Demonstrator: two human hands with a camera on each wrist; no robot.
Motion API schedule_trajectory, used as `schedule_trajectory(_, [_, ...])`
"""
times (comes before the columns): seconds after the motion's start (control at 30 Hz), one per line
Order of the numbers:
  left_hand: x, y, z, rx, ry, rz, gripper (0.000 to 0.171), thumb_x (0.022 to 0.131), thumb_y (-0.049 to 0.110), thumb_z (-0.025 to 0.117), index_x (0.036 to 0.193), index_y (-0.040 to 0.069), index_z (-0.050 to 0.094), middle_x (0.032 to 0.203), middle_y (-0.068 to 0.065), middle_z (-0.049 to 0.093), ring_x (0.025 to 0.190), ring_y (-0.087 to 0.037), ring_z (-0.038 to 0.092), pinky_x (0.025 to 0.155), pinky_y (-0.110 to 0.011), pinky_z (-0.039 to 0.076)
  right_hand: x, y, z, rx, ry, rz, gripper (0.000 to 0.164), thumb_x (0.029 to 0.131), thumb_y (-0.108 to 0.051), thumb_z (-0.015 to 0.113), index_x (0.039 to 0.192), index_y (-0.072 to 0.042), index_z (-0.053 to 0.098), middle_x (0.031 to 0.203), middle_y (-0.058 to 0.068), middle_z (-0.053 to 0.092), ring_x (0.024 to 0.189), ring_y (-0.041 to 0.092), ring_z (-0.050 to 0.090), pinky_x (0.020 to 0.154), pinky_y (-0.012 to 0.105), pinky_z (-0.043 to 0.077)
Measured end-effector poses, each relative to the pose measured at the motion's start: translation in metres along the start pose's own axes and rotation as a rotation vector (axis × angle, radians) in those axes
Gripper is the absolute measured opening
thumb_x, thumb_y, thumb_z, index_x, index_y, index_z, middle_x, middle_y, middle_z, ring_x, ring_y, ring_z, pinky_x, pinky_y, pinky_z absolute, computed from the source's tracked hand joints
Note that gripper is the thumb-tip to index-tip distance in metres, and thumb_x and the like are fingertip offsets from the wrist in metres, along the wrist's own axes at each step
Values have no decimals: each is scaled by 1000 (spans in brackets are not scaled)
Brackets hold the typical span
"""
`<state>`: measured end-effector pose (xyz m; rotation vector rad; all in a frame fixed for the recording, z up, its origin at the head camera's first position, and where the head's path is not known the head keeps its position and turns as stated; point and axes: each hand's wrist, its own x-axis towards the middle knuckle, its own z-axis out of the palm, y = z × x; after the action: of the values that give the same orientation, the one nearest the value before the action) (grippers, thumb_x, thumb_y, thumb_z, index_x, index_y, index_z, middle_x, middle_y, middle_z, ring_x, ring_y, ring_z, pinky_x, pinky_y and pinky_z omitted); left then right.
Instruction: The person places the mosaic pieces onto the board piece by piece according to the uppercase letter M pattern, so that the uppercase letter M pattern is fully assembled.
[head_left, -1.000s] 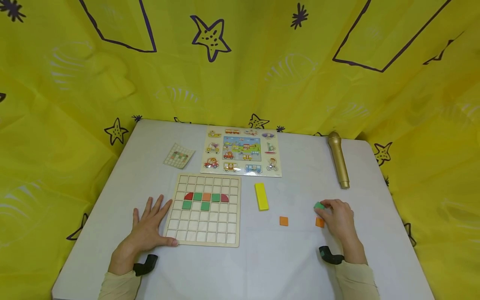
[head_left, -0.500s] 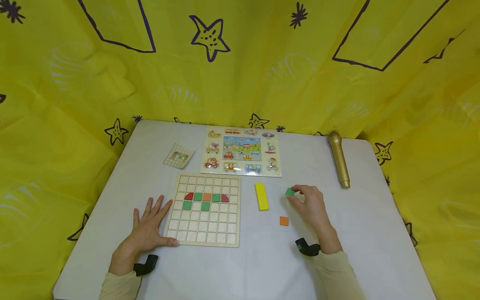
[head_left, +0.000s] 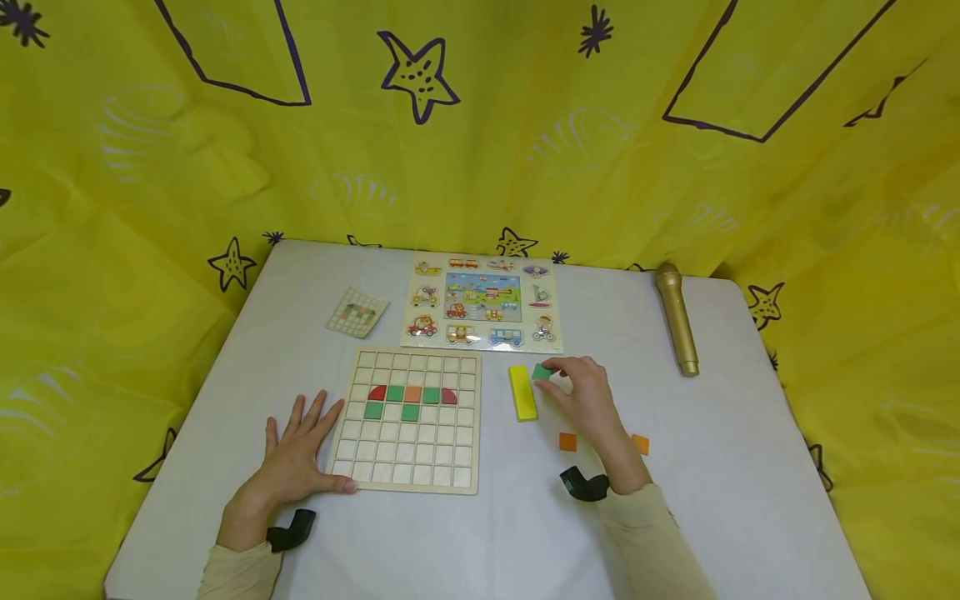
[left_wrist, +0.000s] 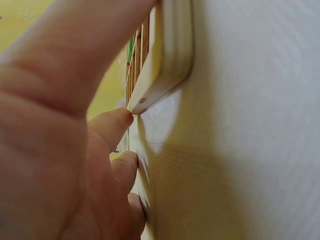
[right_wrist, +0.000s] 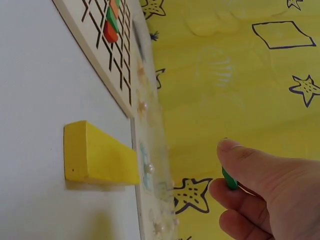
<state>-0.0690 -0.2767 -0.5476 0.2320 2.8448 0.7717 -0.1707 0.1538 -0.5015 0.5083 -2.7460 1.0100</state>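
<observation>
A green square tile (head_left: 542, 372) is pinched between the thumb and fingers of my right hand (head_left: 583, 395), close to the yellow block (head_left: 523, 393). In the right wrist view the same green tile (right_wrist: 229, 179) shows only in part between the fingertips. My left hand (head_left: 294, 461) lies with fingers spread at the left edge of the wooden grid board (head_left: 405, 477), its thumb at the near left corner. On the board sit a red quarter-round piece (head_left: 377, 392), an orange tile (head_left: 412, 394), several green tiles (head_left: 410, 412) and a second red piece (head_left: 449, 396).
Two orange tiles, one near the middle (head_left: 567, 442) and one by the right wrist (head_left: 641, 444), lie on the white table. A pattern card (head_left: 358, 312), a vehicle picture puzzle (head_left: 482, 337) and a golden microphone (head_left: 678, 325) lie farther back. Yellow curtain surrounds the table.
My right hand has carried the green tile leftward from beside the right orange tile to near the yellow block. My left hand has stayed at the board.
</observation>
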Motion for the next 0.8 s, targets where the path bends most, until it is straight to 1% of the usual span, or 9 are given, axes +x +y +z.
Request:
schedule_trajectory(0.1, [0, 0, 0, 0, -1, -2, 131, 53, 74, 79, 155, 11, 25, 161, -20, 8, 144, -45, -7, 101, -71, -13, 4, -7, 3, 4, -22, 15, 28, 83, -18, 80, 107, -6, 72, 98, 4, 70, 90, 24, 54, 86, 42, 36])
schedule_trajectory(0.2, [0, 0, 0, -5, 0, -2, 130, 54, 73, 79, 155, 11, 26, 161, -20, 8, 144, -45, -8, 101, -70, -14, 8, -13, 6, 4, -27, 0, 28, 82, -18, 81, 107, -7, 72, 97, 3, 69, 91, 24, 53, 85, 42, 37])
schedule_trajectory(0.3, [0, -1, 1, -6, -5, -7, 131, 54, 73, 79, 155, 11, 25, 161, -20, 7, 144, -44, -9, 101, -69, -15, 11, -18, 9, 8, -28, -38, 29, 81, -17, 81, 106, -7, 72, 96, 3, 69, 91, 24, 53, 83, 42, 38])
schedule_trajectory(0.5, [1, -4, 2, 6, -4, -7, 131, 53, 73, 80, 155, 11, 25, 161, -20, 7, 144, -44, -9, 101, -69, -16, 17, -29, 20, 41, -46, -102, 24, 80, -16, 82, 100, -7, 73, 93, 1, 70, 87, 21, 53, 81, 40, 39])
schedule_trajectory(0.67, [1, -3, 3, 4, 5, 1, 131, 53, 72, 80, 155, 11, 26, 161, -20, 8, 144, -44, -8, 101, -70, -15, 18, -39, 32, 56, -76, -142, 24, 80, -17, 83, 100, -7, 73, 97, 1, 72, 90, 20, 55, 84, 41, 40])
schedule_trajectory(0.8, [0, -3, 3, 2, 12, 10, 130, 54, 72, 80, 155, 11, 26, 160, -21, 9, 144, -44, -8, 101, -70, -15, 18, -46, 43, 59, -87, -176, 24, 79, -17, 84, 99, -9, 74, 95, 0, 71, 90, 19, 55, 87, 41, 39])
